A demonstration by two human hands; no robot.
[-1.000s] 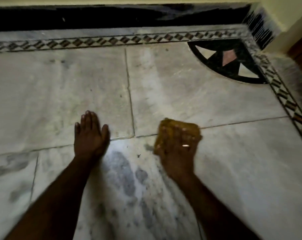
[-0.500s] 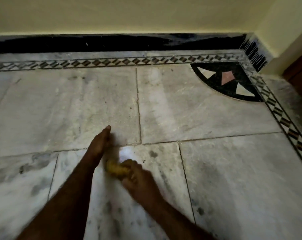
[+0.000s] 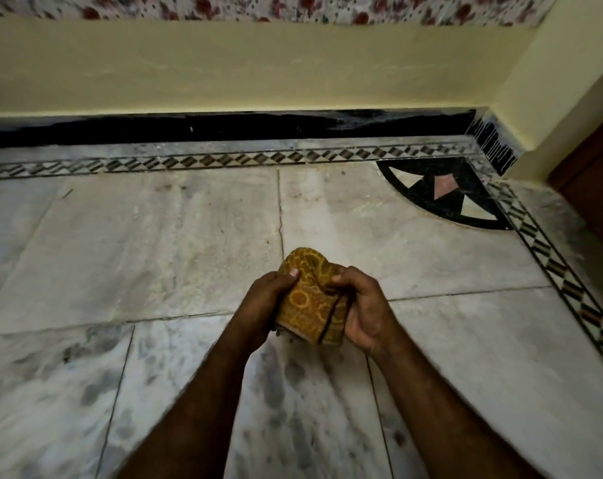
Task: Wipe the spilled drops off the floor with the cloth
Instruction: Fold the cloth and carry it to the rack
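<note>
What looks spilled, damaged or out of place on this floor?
Nothing plainly spilled: the marble floor shows grey mottling, but I cannot tell stain from veining. The cloth is bunched between the left hand and right hand, seemingly off the floor. Pale streaks run down the black skirting at the corner.

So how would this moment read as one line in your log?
left hand: grips patterned yellow cloth | right hand: grips cloth | cloth: folded, held between both hands over marble floor

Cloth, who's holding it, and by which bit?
The folded yellow cloth is held by both hands: the left grip pinches its left side, the right grip its right side.
</note>
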